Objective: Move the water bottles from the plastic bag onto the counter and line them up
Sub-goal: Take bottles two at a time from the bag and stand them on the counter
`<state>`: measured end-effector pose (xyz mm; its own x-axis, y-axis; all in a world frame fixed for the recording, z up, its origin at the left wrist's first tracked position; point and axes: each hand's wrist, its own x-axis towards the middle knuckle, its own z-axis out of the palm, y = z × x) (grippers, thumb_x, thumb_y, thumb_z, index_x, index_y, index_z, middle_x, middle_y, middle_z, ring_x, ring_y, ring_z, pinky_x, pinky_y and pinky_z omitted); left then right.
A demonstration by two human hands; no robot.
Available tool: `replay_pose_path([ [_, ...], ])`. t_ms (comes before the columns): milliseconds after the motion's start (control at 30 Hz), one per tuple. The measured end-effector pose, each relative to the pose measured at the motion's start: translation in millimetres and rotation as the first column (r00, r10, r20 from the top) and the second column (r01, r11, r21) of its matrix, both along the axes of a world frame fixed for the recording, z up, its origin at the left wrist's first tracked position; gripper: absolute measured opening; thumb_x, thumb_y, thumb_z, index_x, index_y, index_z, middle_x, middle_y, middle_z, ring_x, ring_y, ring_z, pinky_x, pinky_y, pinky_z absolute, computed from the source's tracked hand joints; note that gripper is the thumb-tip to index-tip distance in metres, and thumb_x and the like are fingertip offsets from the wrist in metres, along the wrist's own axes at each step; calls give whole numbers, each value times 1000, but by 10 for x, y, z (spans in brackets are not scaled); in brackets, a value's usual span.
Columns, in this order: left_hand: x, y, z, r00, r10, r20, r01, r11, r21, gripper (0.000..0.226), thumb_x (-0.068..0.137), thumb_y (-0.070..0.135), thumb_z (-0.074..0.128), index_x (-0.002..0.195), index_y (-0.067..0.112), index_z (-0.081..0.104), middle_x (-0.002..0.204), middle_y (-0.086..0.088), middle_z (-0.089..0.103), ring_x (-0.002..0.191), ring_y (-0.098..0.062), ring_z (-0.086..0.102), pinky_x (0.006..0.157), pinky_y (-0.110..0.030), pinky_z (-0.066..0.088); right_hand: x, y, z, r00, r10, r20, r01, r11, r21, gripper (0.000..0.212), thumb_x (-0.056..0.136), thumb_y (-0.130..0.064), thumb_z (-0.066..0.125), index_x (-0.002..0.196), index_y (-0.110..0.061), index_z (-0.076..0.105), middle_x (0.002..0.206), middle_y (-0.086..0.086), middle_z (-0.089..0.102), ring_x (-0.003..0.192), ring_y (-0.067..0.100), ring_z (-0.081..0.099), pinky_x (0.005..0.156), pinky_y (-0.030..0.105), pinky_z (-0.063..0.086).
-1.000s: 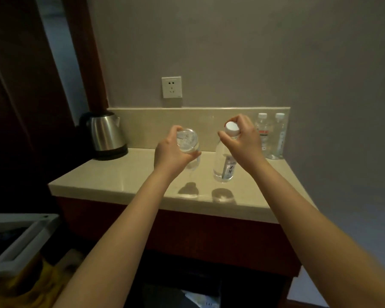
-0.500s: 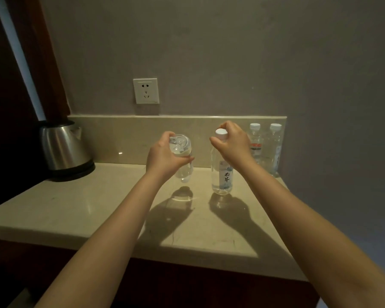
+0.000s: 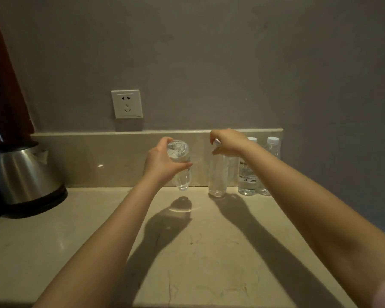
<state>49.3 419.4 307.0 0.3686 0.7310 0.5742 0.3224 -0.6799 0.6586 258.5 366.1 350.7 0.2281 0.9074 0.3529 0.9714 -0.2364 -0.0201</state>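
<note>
No text is legible. The label (image 3: 247,174) on the third bottle (image 3: 247,187) from the left, standing at the far right of the counter, carries dark print too blurred to read.

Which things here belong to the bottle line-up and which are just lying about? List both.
Job:
left hand, gripping a bottle above the counter
right hand, holding a standing bottle by the cap
two bottles by the backsplash

Lying about:
kettle
wall socket
</note>
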Motion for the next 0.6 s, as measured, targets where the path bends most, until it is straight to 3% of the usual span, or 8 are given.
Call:
replay_pose_path([
  [100,88,89,-1,1000,-29,4,29,1000,8,70,57,28,90,116,17,54,103,3,56,99,-20,58,87,-34,51,117,25,51,999,-31,41,31,1000,-6,37,82,-30,70,115,-22,56,122,2,60,110,27,55,79,34,42],
  [233,194,162,-34,998,-57,-9,57,998,17,71,56,29,90,116,18,53,103,3,57,98,-21,59,88,-37,52,236,49,54,990,-45,130,50,998,-37,38,84,-37,67,118,-24,55,123,-1,60,116,24,51,89,37,35],
  [367,261,192,-81,998,-70,-9,70,997,19,71,56,30,90,115,19,53,103,3,57,98,-20,58,87,-35,52,381,30,13,992,-84,94,90,995,-53,38,84,-40,66,118,-26,57,120,2,60,119,23,44,92,38,34],
  [467,303,222,-118,997,-82,2,82,997,14,72,56,29,90,116,18,53,105,3,57,100,-20,58,89,-36,51,445,13,-31,991,-99,85,99,995,2,36,86,-36,66,119,-25,58,122,2,61,117,24,45,90,37,38],
  [600,370,245,-130,996,-84,26,84,996,4,73,55,29,90,117,18,53,112,-2,61,102,-21,60,90,-39,52,302,26,-173,975,-54,216,29,993,115,38,87,-27,64,124,-24,57,128,0,54,123,23,43,99,38,34],
])
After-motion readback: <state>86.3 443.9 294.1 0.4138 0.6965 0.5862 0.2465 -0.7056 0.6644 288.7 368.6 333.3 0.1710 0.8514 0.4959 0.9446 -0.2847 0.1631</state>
